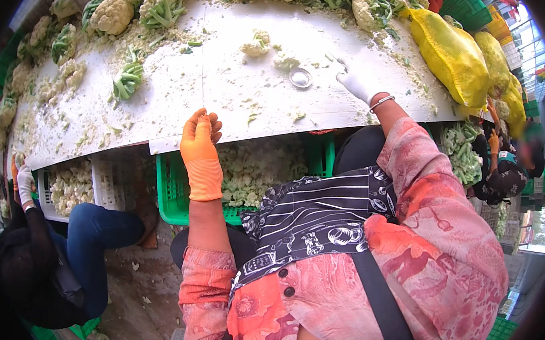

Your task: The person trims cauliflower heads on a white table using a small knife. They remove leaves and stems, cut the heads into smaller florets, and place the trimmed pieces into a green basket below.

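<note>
My left hand [202, 134], in an orange glove with a knitted cuff, is raised at the table's near edge with its fingers curled; whether anything is in them cannot be told. In a white glove, my right hand [357, 79] reaches over the white table [239, 101]. A small pale piece [329, 57] shows just off its fingertips; whether they touch it is unclear. Left of this hand sit a small round dish [300, 78] with something white in it, a pale cauliflower floret [286, 61] and a larger floret [255, 43]. A green leafy cauliflower stalk [128, 80] lies farther left.
Cauliflower heads [112, 14] line the far and left edges, beside yellow mesh sacks [446, 54] at right. Below the table, a green crate [168, 200] and a white crate [95, 181] hold florets. One person [91, 247] sits at left, another [500, 171] at far right.
</note>
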Tool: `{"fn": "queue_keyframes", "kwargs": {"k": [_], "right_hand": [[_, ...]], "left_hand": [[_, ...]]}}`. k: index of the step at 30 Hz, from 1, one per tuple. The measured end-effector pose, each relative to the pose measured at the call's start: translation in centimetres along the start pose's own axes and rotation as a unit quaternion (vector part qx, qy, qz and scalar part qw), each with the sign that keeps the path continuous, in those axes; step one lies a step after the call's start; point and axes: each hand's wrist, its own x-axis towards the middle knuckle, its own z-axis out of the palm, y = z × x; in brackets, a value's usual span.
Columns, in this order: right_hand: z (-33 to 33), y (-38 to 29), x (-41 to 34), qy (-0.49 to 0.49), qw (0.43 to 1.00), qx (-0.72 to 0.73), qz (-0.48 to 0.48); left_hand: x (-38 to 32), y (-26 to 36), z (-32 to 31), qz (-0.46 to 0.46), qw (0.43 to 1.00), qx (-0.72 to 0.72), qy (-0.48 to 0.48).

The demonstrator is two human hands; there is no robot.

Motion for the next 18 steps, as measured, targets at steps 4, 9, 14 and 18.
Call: {"fn": "queue_keyframes", "kwargs": {"k": [4,9,14,18], "right_hand": [[3.6,0.5,2.9,0.099,0.992,0.044,-0.067],[6.2,-6.5,7.8,0.066,0.997,-0.002,-0.027],[4.2,-10.2,7.1,-0.015,0.922,0.386,0.028],[3.8,-14.9,-0.8,-0.148,0.741,0.647,0.104]], "left_hand": [[0.3,-0.9,0.6,-0.001,0.999,0.024,-0.026],[0.7,-0.9,0.4,-0.009,0.998,0.050,-0.038],[1.1,-1.7,-0.6,-0.007,0.999,0.037,-0.038],[1.0,-1.4,1.6,-0.023,0.993,-0.044,-0.103]]}}
